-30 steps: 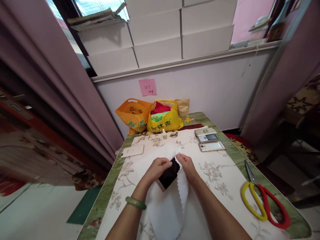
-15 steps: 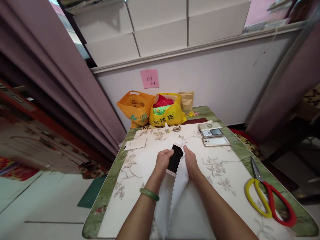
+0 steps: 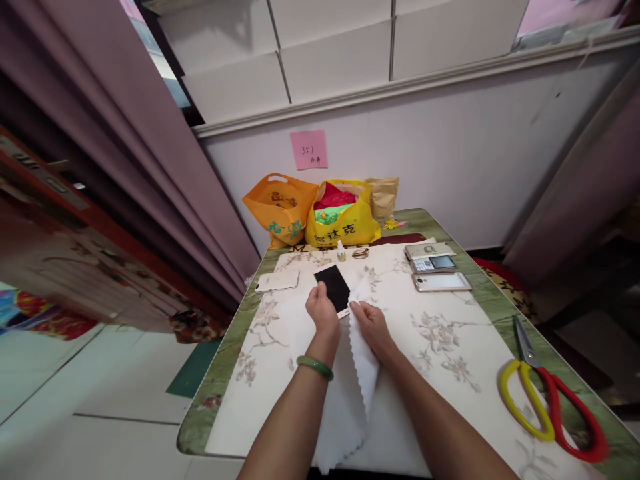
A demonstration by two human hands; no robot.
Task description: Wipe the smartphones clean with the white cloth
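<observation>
My left hand (image 3: 323, 312), with a green bangle on the wrist, grips the lower end of a black-screened smartphone (image 3: 333, 287) and holds it out over the table. My right hand (image 3: 370, 325) pinches the scalloped edge of a white cloth (image 3: 350, 393) that lies over the floral table cover (image 3: 445, 333) and hangs past the near edge. The cloth touches the phone's near corner.
A white phone (image 3: 277, 281) lies at the left. Three more phones (image 3: 434, 265) lie at the right, near a small bottle (image 3: 341, 251). Large yellow and red scissors (image 3: 545, 393) rest at the right edge. Orange (image 3: 280, 210) and yellow bags (image 3: 340, 223) stand by the wall.
My left hand has carried the phone out of the cloth and away from me, toward the table's far left. My right hand stays on the cloth, which has fallen flatter.
</observation>
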